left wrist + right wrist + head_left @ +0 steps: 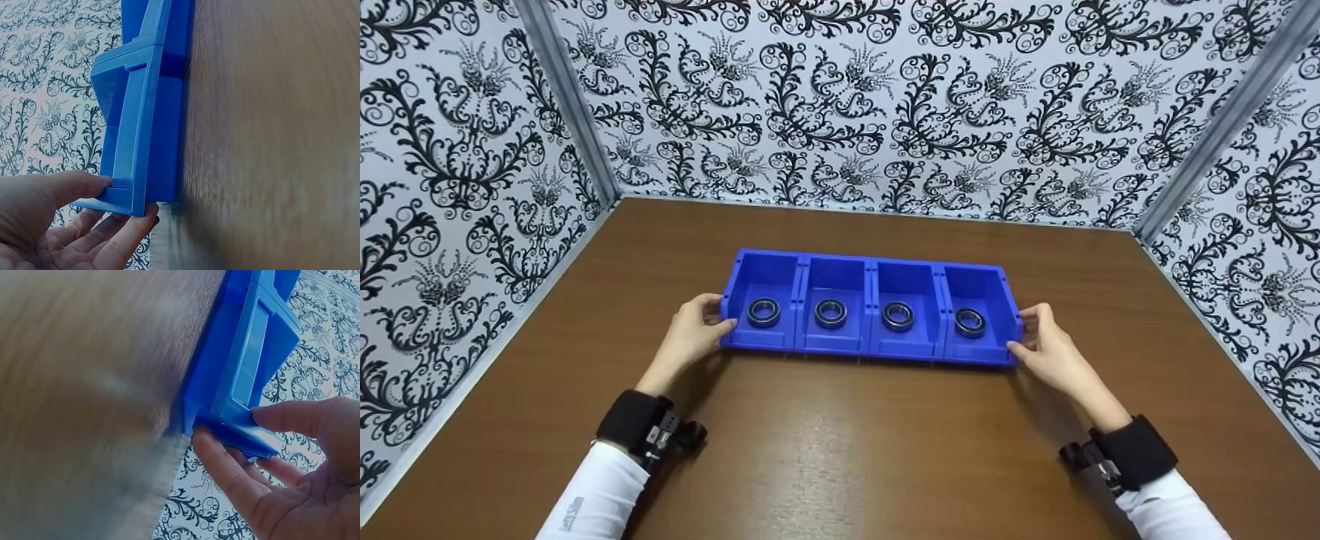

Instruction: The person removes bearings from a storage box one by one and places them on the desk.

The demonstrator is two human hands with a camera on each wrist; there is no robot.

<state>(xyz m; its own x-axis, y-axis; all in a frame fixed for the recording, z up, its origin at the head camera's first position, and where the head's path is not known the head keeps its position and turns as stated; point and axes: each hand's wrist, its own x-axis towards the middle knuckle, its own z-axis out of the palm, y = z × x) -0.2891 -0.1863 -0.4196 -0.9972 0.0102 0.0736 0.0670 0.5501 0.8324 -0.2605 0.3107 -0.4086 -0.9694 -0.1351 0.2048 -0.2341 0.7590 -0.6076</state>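
Observation:
A row of joined blue storage bins (832, 346) spans the space between both hands in the head view. Each compartment holds one dark-rimmed ball bearing, among them the leftmost bearing (763, 323) and the rightmost bearing (970, 334), all lying flat. My left hand (695, 330) grips the left end wall, thumb over the front corner of the rim and fingers against the outside. At the opposite end my right hand (1050, 352) pinches the wall the same way. Both wrist views show the bins' end walls (140, 129) (242, 377) between thumb and fingers, close over the wooden table.
The brown wooden table (840, 450) reaches back to a patterned white wall (840, 105), with similar panels at left and right. Grey metal posts (570, 105) stand at the back corners. Each wrist wears a black band with a small camera (690, 435).

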